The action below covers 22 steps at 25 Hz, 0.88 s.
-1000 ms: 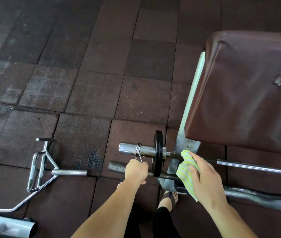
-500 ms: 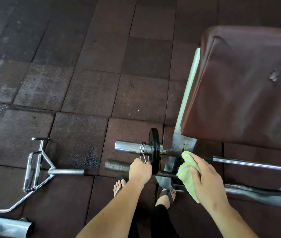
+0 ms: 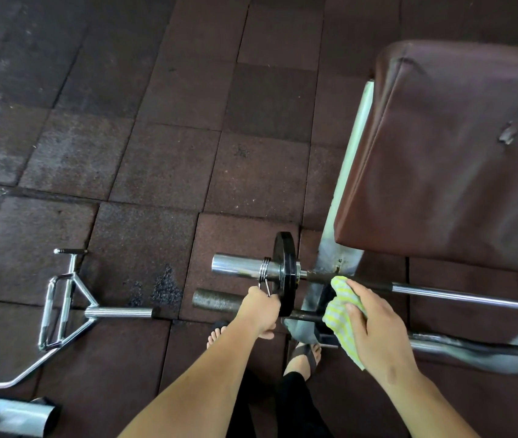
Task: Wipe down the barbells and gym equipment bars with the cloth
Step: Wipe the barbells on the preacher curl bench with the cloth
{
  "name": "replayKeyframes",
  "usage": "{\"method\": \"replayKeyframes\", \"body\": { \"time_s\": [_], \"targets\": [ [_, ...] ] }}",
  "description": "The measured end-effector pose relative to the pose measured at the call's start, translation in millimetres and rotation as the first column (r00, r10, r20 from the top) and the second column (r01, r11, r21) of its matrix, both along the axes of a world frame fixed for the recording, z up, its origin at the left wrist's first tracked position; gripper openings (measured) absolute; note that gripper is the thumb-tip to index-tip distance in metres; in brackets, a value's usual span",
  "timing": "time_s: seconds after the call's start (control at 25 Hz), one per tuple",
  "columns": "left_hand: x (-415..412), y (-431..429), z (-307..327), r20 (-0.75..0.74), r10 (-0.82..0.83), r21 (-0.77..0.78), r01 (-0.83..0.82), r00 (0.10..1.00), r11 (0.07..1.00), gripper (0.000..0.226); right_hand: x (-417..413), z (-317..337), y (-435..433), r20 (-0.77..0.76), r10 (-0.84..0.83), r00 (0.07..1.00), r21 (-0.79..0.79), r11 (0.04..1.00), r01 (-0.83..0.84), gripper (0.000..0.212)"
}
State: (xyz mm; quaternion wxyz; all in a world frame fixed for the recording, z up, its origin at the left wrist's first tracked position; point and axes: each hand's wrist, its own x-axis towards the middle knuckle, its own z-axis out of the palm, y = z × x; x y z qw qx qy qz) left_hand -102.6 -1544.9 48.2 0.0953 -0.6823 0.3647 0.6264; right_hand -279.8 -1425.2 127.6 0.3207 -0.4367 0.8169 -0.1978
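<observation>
Barbell [image 3: 441, 290]: chrome shaft with a polished sleeve at its left end; one black plate [image 3: 286, 273] sits on the sleeve, and one spring collar [image 3: 265, 269] is clamped just outside the plate.
Barbell axis: long axis runs left to right across the view, sleeve end pointing left; the shaft slopes slightly down toward the right and passes under the brown bench pad [image 3: 459, 153].
Barbell place: raised off the floor, in front of the pad, above a second, rusty dark bar [image 3: 219, 299] that lies parallel just below it.
Cloth [image 3: 341, 314]: one yellow-and-white checked rag, bunched, its top edge touching the barbell shaft just right of the plate.
Right hand [image 3: 377, 330]: fingers closed around the cloth.
Left hand [image 3: 259, 309]: fingers pinched on the collar's wire handles, below the sleeve.
Floor [image 3: 156, 153]: dark rubber tiles.
Other bars: one chrome triceps bar [image 3: 64, 306] lies on the floor to the left, well apart.
Count: three bars, one plate, one collar, one cloth.
</observation>
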Motion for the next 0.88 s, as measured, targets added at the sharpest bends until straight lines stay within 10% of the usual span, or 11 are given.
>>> {"method": "replayKeyframes", "body": {
  "time_s": [0.6, 0.88],
  "targets": [
    [6, 26, -13, 0.169, -0.251, -0.363, 0.297, 0.953, 0.883, 0.032, 11, 4, -16, 0.021, 0.027, 0.999, 0.017, 0.999, -0.028, 0.045],
    [14, 37, 8, 0.021, -0.184, -0.418, 0.176, 0.983, 0.891, 0.046, 11, 6, -20, 0.023, 0.020, 1.000, 0.003, 1.000, -0.020, 0.045]
  ]
}}
